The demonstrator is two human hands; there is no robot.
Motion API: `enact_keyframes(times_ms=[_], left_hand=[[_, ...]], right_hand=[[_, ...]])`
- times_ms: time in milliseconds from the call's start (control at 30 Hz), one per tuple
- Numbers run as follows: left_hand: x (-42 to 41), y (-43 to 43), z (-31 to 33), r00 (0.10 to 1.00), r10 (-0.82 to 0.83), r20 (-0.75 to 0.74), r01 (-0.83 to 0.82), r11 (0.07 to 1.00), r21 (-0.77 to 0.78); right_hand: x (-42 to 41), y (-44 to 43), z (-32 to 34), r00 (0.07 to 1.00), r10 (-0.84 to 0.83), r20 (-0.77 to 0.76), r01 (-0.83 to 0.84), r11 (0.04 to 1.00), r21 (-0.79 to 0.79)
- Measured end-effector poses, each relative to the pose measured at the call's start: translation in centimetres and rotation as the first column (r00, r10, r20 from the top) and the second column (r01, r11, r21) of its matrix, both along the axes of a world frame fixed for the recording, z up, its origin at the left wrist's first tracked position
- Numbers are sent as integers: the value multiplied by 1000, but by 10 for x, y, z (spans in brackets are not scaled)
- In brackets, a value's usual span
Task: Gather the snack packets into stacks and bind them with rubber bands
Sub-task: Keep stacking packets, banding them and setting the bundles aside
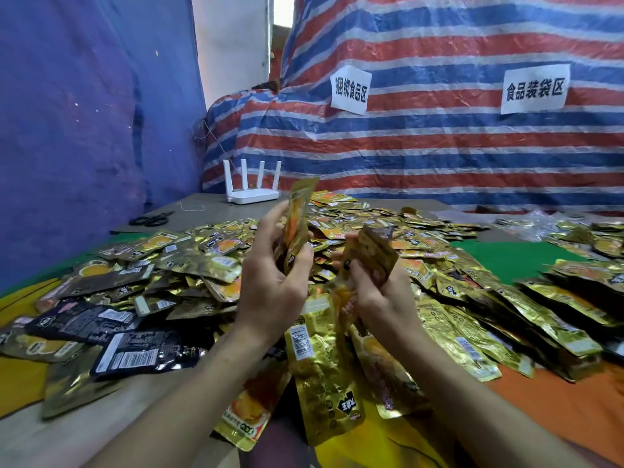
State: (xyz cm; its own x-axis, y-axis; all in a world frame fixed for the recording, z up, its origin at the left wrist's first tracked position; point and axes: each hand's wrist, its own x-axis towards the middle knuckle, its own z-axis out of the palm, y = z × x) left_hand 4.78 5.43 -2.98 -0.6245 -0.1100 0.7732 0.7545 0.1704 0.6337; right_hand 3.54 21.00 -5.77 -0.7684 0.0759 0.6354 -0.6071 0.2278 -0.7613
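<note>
As the stack is gathered, each hand holds packets point(299, 217) at centre frame
Left hand point(273, 285) pinches an upright few; right hand point(381, 298) grips another few just beside, above the loose pile point(189, 265); next, I judge, merge and square them; no band shows
</note>
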Motion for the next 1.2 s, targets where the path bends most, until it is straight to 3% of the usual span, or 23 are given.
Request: enact_keyframes(times_ms=[133,300,400,567,700,800,933,1067,1133,1200], left_hand=[[4,-2,9,996,-87,-32,89,994,58],[1,-9,15,990,-125,57,113,977,183],[-4,-16,15,999,-15,43,8,988,153],[-11,-23,14,969,219,-118,-202,969,141],[-12,-23,16,905,326,-273,-285,942,177],[-11,-19,15,933,283,-221,-228,943,242],[-11,-2,-4,990,120,77,-122,992,21],[-22,7,-17,892,79,444,2,984,-178],[-26,9,-20,875,144,462,34,934,-356],[-27,11,-22,893,272,359,-49,851,-523]], right_hand=[[-3,-7,-16,986,-38,162,19,993,113],[2,-5,-13,905,287,315,-356,916,187],[1,-3,-11,914,238,328,-341,890,304],[4,-1,-7,952,112,285,-160,976,150],[8,-7,-3,990,76,116,-78,997,15],[8,-9,4,998,58,30,-55,993,-109],[2,-5,3,999,7,45,1,987,-160],[-4,-1,-3,986,-44,164,78,975,-208],[-6,0,-1,987,-84,138,106,981,-161],[-8,2,-1,986,-113,120,125,988,-93]])
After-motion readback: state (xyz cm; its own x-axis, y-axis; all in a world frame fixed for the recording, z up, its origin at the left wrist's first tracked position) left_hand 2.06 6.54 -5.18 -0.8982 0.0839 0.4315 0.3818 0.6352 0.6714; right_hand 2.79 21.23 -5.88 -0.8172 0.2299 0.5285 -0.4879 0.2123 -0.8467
